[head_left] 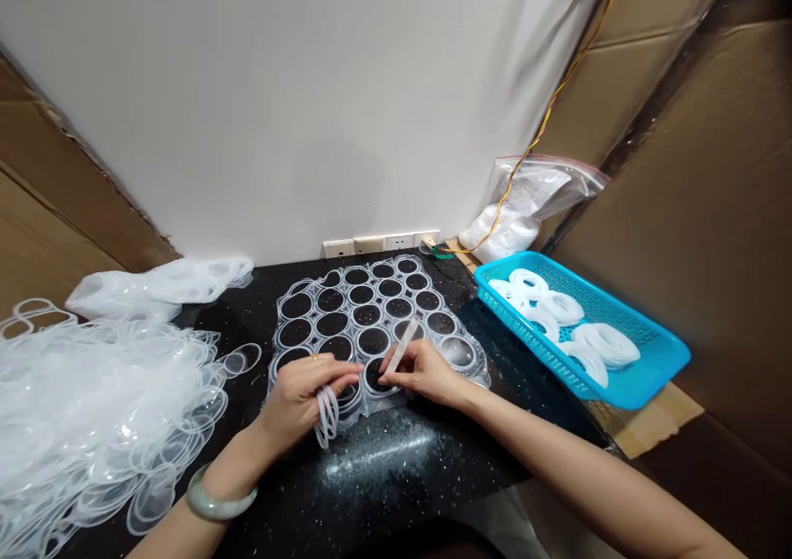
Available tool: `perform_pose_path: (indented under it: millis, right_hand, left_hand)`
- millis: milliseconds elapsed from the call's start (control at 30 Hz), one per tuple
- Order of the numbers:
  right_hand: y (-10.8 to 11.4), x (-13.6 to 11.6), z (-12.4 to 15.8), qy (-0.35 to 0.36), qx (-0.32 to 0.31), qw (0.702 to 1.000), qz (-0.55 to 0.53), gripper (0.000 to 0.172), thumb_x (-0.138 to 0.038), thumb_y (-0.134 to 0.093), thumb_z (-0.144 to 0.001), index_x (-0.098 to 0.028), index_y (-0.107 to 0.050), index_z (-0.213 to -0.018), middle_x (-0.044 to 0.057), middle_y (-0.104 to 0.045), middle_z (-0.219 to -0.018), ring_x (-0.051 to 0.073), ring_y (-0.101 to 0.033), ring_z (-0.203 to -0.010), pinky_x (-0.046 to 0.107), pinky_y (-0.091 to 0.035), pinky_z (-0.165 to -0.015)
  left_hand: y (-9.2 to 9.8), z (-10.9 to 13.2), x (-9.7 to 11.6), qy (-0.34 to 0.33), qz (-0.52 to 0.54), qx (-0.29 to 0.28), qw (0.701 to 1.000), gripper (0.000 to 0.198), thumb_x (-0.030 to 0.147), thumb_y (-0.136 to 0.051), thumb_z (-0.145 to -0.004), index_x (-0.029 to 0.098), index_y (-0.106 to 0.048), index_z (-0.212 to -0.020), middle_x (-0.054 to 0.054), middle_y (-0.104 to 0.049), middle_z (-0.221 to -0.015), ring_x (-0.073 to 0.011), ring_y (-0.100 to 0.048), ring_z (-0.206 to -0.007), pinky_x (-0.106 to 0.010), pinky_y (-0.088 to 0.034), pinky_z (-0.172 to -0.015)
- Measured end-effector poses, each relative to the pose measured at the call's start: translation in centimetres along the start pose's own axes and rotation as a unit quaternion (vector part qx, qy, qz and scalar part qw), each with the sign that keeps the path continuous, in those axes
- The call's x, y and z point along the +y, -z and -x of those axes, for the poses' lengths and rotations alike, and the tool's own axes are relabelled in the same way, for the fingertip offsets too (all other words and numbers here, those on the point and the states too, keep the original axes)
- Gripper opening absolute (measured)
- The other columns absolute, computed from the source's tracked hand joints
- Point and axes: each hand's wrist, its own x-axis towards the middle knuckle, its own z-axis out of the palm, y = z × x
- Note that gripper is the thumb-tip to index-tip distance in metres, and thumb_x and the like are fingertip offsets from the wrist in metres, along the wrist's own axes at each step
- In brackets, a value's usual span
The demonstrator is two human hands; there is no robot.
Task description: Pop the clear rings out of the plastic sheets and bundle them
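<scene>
On the black speckled countertop (pixel 377 452) lies a clear silicone sheet of joined round rings (pixel 365 312), with the dark top showing through its holes. My left hand (pixel 303 402) rests on the sheet's near edge and is shut on several translucent rings (pixel 326 417) that hang in a loop from its fingers. Just to the right, my right hand (pixel 421 371) pinches a narrow translucent strip (pixel 401 346) that stands up over the sheet. The fingertips of both hands nearly meet above a ring hole. The hands hide the sheet's near middle.
A large heap of clear ring sheets (pixel 105 411) covers the left of the counter, with a white plastic bundle (pixel 161 288) behind it. A blue mesh basket (pixel 582 328) of white coiled rings sits at right. Behind are wall sockets (pixel 380 244), a zip bag (pixel 525 209), yellow wire, and cardboard.
</scene>
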Motion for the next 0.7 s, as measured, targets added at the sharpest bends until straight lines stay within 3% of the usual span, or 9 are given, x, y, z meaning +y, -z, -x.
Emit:
perform_pose_path:
  millis: [100,167,300,400,533,600,700]
  right_hand:
    - [0.0,0.1,0.1,0.014,0.005,1.000,0.024,0.027,-0.038,-0.077,-0.069,-0.014,-0.070,-0.078,-0.001,-0.060,-0.059,0.009,-0.048,-0.048,0.021,-0.035,-0.046]
    - [0.0,0.3,0.2,0.022,0.007,0.999,0.034,0.024,-0.036,-0.075,-0.072,-0.014,-0.070,-0.079,0.000,-0.061,-0.059,0.009,-0.049,-0.050,0.021,-0.035,-0.048]
    - [0.0,0.3,0.4,0.034,0.000,0.997,0.062,0.020,-0.034,-0.072,-0.075,-0.015,-0.071,-0.080,0.002,-0.064,-0.066,0.011,-0.052,-0.056,0.021,-0.037,-0.052]
    - [0.0,-0.1,0.6,0.054,-0.003,0.993,0.109,0.019,-0.034,-0.070,-0.078,-0.016,-0.072,-0.081,0.002,-0.066,-0.068,0.012,-0.055,-0.059,0.023,-0.039,-0.054]
    - [0.0,-0.6,0.9,0.081,-0.007,0.986,0.144,0.017,-0.033,-0.066,-0.082,-0.017,-0.073,-0.082,0.004,-0.069,-0.075,0.014,-0.058,-0.062,0.024,-0.042,-0.057]
    - [0.0,-0.8,1.0,0.089,-0.005,0.985,0.150,0.016,-0.032,-0.065,-0.083,-0.018,-0.073,-0.081,0.004,-0.070,-0.077,0.015,-0.059,-0.063,0.025,-0.043,-0.058]
    - [0.0,-0.7,1.0,0.106,-0.001,0.982,0.156,0.015,-0.030,-0.065,-0.083,-0.018,-0.072,-0.079,0.005,-0.071,-0.079,0.015,-0.061,-0.066,0.026,-0.044,-0.061]
  left_hand:
    - [-0.3,-0.1,0.0,-0.025,0.028,-0.153,0.988,0.026,0.015,-0.052,-0.090,0.021,-0.069,-0.109,-0.006,-0.065,-0.078,-0.0182,-0.057,-0.074,-0.030,-0.046,-0.070]
    - [-0.5,0.0,0.1,-0.030,0.014,-0.181,0.983,0.037,0.010,-0.048,-0.089,0.021,-0.062,-0.122,-0.007,-0.064,-0.085,-0.0202,-0.057,-0.083,-0.038,-0.046,-0.081]
    - [-0.5,0.8,-0.2,-0.048,-0.049,-0.121,0.990,0.057,0.004,-0.047,-0.083,0.020,-0.046,-0.138,-0.006,-0.064,-0.086,-0.0207,-0.057,-0.086,-0.044,-0.043,-0.091]
    - [-0.2,1.5,-0.6,-0.049,-0.088,-0.012,0.995,0.058,0.005,-0.049,-0.085,0.023,-0.046,-0.140,-0.007,-0.067,-0.093,-0.0220,-0.058,-0.092,-0.042,-0.044,-0.091]
    - [0.0,1.8,-0.5,-0.004,-0.043,0.104,0.994,0.053,0.005,-0.053,-0.087,0.028,-0.052,-0.134,-0.006,-0.069,-0.104,-0.0197,-0.061,-0.089,-0.034,-0.047,-0.085]
    - [-0.1,1.4,-0.4,0.010,0.004,0.100,0.995,0.046,0.006,-0.056,-0.086,0.028,-0.060,-0.126,-0.005,-0.070,-0.094,-0.0187,-0.061,-0.082,-0.032,-0.048,-0.079]
    - [-0.6,0.8,-0.2,-0.016,0.062,-0.017,0.998,0.033,0.011,-0.059,-0.086,0.025,-0.068,-0.114,-0.007,-0.069,-0.087,-0.0199,-0.059,-0.081,-0.033,-0.048,-0.074]
